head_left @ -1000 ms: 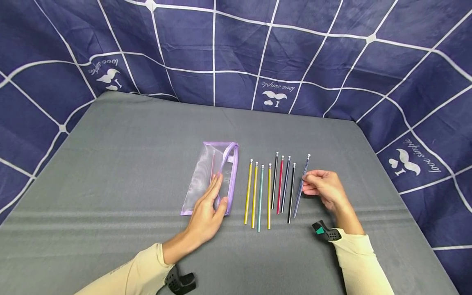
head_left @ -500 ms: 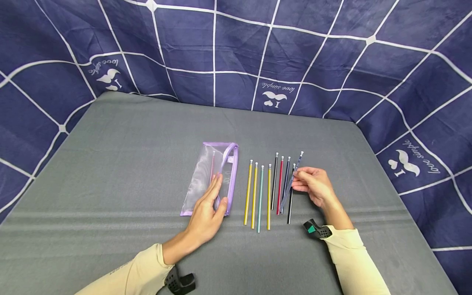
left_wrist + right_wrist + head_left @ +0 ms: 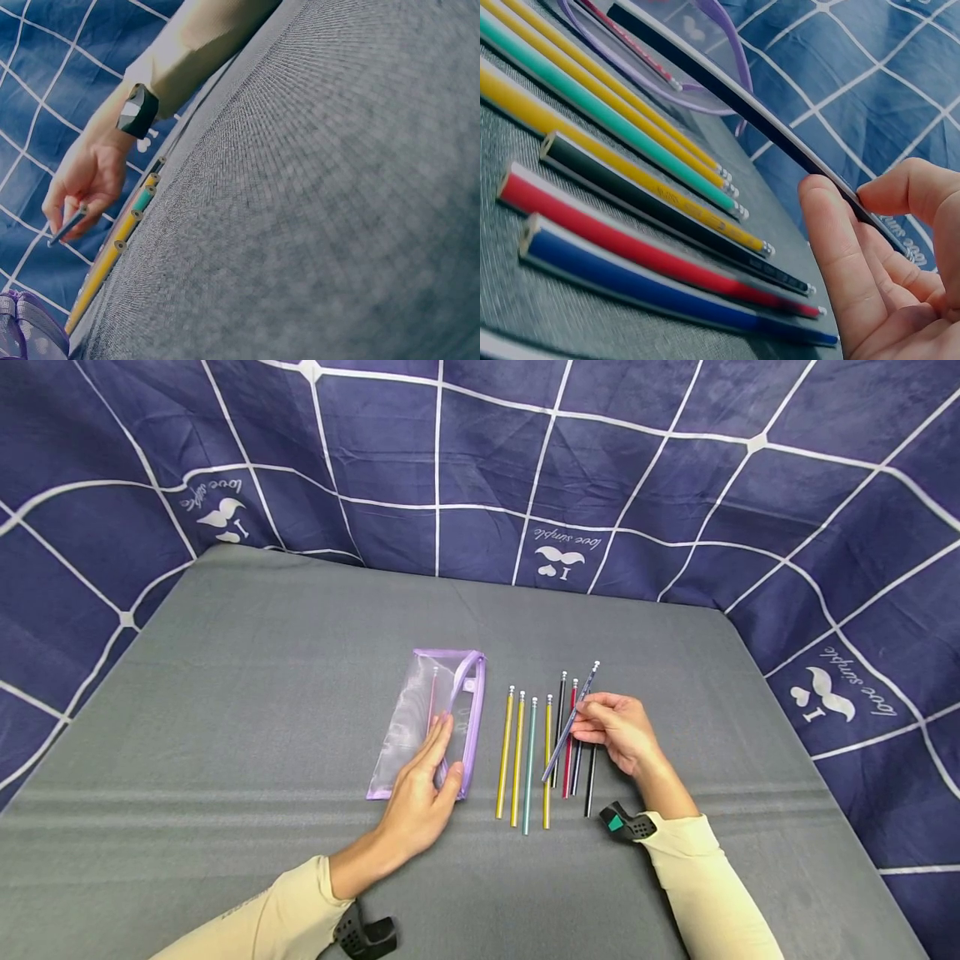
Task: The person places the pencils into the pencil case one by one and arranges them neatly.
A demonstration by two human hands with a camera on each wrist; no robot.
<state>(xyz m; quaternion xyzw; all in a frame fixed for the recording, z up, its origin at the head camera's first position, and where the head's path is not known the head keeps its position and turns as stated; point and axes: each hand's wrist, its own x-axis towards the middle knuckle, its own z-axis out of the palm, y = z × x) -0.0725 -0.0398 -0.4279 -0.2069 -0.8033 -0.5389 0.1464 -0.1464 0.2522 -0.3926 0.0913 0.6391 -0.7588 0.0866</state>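
My left hand [image 3: 420,793] lies with straight fingers on a clear mesh pencil pouch [image 3: 401,718] with purple edging. A red pencil [image 3: 432,689] shows inside that pouch. A dark blue pencil [image 3: 558,747] is pinched between the thumb and fingers of my right hand [image 3: 618,731]. It slants above the row of pencils, raised off the table in the right wrist view. Below it lie yellow pencils [image 3: 504,760], a teal pencil [image 3: 529,768], a red pencil [image 3: 630,232], a blue pencil [image 3: 645,274] and black pencils [image 3: 590,785]. The left wrist view leaves my left hand out.
Grey cloth covers the table [image 3: 300,610]. A navy curtain [image 3: 480,468] with white grid lines hangs behind it and along both sides. Black wrist devices [image 3: 628,823] sit on both forearms.
My right hand has carried the dark blue pencil leftward from the row's right end to above its middle, and the pencil slants more. The left hand has stayed on the pouch.
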